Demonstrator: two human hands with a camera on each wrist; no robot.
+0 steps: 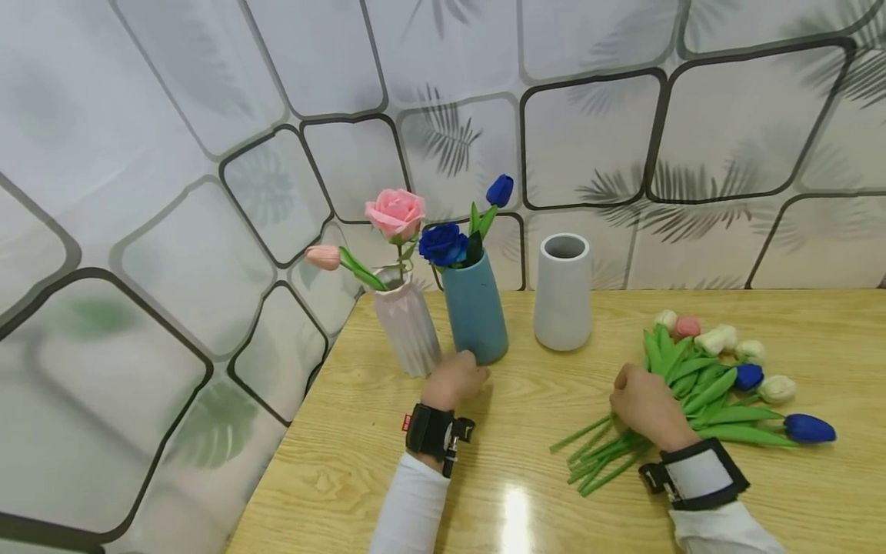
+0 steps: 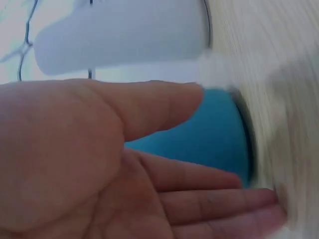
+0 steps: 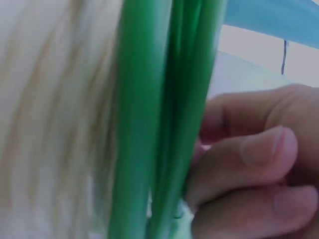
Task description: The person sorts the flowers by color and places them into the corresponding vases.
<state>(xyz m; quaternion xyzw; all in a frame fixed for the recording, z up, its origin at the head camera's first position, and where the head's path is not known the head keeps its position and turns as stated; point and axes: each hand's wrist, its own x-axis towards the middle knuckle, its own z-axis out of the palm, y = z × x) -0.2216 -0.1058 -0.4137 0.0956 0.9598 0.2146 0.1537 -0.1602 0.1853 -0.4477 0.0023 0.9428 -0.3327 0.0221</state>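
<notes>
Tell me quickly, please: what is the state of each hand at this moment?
Left hand: open, holding nothing, fingers near the base of the blue vase.
Right hand: fingers curled beside the green stems; whether it grips any cannot be told.

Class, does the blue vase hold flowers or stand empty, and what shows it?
Not empty: in the head view, a blue rose and a blue tulip rise from the mouth of the blue vase.

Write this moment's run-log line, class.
left hand: at blue vase's base | right hand: at flower bundle, grip unclear | white vase: no flowers
</notes>
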